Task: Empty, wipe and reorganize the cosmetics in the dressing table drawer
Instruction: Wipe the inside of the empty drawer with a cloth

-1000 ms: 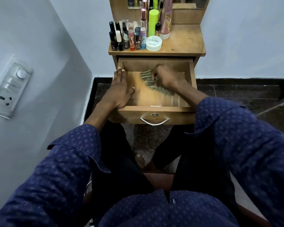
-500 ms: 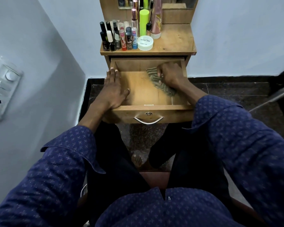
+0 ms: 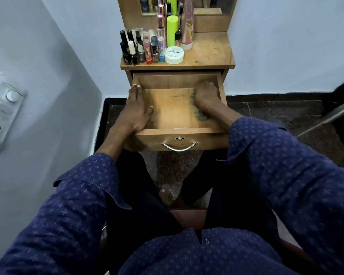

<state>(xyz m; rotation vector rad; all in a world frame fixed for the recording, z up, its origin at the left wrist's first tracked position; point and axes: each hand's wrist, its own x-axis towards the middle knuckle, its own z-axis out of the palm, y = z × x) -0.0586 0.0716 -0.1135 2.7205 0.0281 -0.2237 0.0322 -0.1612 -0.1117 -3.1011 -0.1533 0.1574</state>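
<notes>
Drawer (image 3: pixel 179 131) floor lies bare between left hand (image 3: pixel 136 112) and cloth (image 3: pixel 199 114).

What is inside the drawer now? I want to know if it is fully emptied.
Only a cloth under the right hand, and the left hand's thumb. The drawer floor beneath hand and cloth is hidden.

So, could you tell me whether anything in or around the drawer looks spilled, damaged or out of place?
Nothing stands out. The drawer is pulled out straight and holds only the cloth under the right hand; the left hand rests on its left edge. The cosmetics stand upright in a tidy group on the tabletop.
</notes>
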